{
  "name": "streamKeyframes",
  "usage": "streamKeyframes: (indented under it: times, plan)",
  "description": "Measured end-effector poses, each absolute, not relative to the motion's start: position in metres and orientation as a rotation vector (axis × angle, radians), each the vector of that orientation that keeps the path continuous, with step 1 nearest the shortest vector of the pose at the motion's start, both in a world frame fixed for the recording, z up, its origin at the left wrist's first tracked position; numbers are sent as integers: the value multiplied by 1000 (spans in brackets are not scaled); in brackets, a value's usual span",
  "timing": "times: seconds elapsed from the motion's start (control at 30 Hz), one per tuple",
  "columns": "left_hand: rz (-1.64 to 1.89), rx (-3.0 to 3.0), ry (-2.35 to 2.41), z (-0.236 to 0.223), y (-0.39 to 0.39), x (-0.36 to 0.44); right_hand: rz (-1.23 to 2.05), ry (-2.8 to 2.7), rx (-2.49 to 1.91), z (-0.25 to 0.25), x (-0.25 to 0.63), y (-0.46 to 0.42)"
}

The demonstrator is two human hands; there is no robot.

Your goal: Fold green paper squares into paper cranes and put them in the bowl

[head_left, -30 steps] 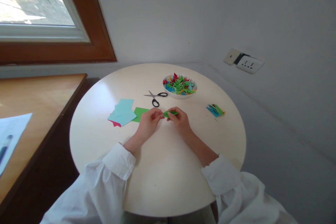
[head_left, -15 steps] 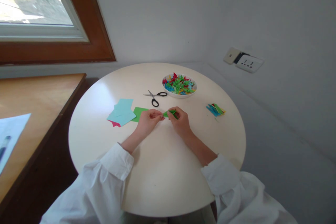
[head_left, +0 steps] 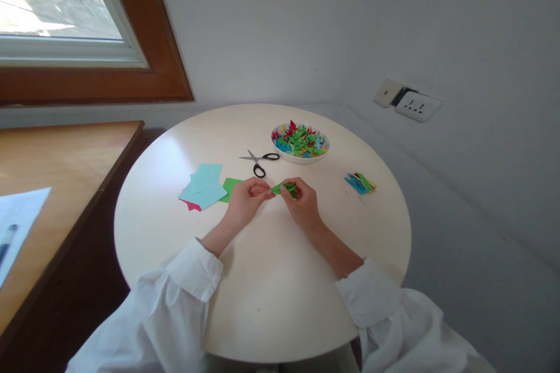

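Between my two hands is a small folded piece of green paper (head_left: 284, 188), partly covered by fingers. My left hand (head_left: 249, 201) pinches its left end between thumb and fingertips. On the other side, my right hand (head_left: 301, 201) grips the right part with thumb and fingers. A flat green paper sheet (head_left: 230, 187) lies just left of my left hand, partly under light blue paper sheets (head_left: 203, 185). Beyond my hands lie scissors (head_left: 259, 162) with black handles, blades apart and pointing left.
A white bowl (head_left: 301, 158) full of small colourful folded paper pieces stands at the back of the round white table (head_left: 280, 291). Coloured paper strips (head_left: 361, 183) lie at the right. A wooden desk (head_left: 79, 157) with a white sheet (head_left: 24, 215) is at the left.
Both hands stay in nearly the same place, still holding the green paper. My right fingers and the paper's right part have shifted very slightly.
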State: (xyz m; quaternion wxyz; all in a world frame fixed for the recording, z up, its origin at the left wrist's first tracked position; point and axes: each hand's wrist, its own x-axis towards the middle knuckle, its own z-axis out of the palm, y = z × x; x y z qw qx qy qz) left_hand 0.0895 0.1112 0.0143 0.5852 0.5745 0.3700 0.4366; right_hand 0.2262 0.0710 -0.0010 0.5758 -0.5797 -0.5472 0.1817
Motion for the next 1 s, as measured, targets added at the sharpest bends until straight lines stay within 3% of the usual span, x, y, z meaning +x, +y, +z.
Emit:
streamKeyframes:
  times: [0.43, 1.0]
  plan:
    - [1063, 1154, 759, 16, 106, 93, 407, -1272, -1220, 1, 225, 70]
    - [1131, 1535, 926, 12, 108, 89, 387, -1256, -1268, 5, 219, 70]
